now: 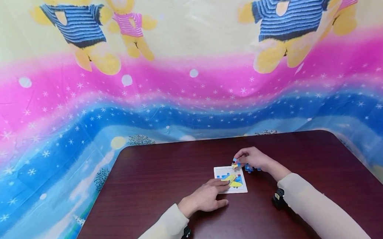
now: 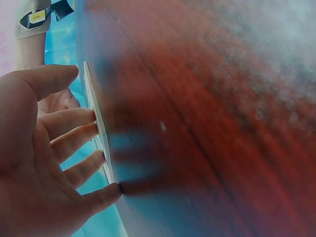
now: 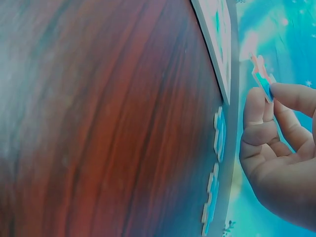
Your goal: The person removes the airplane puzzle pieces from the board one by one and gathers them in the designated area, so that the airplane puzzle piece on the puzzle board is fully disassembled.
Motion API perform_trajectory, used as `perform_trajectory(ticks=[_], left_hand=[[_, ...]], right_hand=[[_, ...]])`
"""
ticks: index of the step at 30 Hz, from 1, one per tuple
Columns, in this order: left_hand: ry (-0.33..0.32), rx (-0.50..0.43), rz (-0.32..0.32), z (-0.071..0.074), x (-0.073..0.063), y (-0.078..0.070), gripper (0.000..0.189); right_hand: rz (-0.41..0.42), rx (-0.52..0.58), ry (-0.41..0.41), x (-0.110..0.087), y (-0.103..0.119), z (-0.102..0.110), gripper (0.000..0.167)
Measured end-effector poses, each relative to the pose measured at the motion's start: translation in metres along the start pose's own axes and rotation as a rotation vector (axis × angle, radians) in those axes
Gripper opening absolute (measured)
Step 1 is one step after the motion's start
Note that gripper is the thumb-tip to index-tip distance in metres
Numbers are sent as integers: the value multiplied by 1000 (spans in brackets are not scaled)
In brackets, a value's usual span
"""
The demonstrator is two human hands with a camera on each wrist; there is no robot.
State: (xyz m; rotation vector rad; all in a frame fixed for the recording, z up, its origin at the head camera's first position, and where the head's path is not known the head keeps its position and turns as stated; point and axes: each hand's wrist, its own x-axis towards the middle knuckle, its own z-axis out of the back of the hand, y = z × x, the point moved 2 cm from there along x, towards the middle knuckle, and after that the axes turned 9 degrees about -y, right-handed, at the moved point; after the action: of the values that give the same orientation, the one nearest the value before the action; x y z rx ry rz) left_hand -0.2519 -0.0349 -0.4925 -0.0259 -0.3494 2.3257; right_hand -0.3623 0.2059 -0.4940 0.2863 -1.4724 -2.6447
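A white-framed jigsaw board [image 1: 244,188] lies on the table, partly filled with pieces showing a yellow and blue picture. My left hand [image 1: 206,196] rests its fingertips on the board's left side, fingers spread and nearly straight, as the left wrist view also shows. Over the board's far right corner, my right hand [image 1: 252,158] pinches a jigsaw piece [image 3: 261,79] between thumb and fingers, holding it raised and tilted. Beneath that hand lie loose blue jigsaw pieces [image 1: 248,168], beside the board; in the right wrist view two loose pieces [image 3: 219,134] show along the table.
The dark red-brown wooden table [image 1: 161,162] extends around the board. Behind it hangs a cloth [image 1: 190,97] printed with bears and snowflakes. Each wrist carries a small black device [image 1: 278,198] by the sleeve cuff.
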Motion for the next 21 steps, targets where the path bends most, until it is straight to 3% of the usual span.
perform_trajectory(ticks=[21], left_hand=[[-2, 28, 3, -2, -1, 2, 56]], right_hand=[[-20, 11, -21, -15, -20, 46, 23]])
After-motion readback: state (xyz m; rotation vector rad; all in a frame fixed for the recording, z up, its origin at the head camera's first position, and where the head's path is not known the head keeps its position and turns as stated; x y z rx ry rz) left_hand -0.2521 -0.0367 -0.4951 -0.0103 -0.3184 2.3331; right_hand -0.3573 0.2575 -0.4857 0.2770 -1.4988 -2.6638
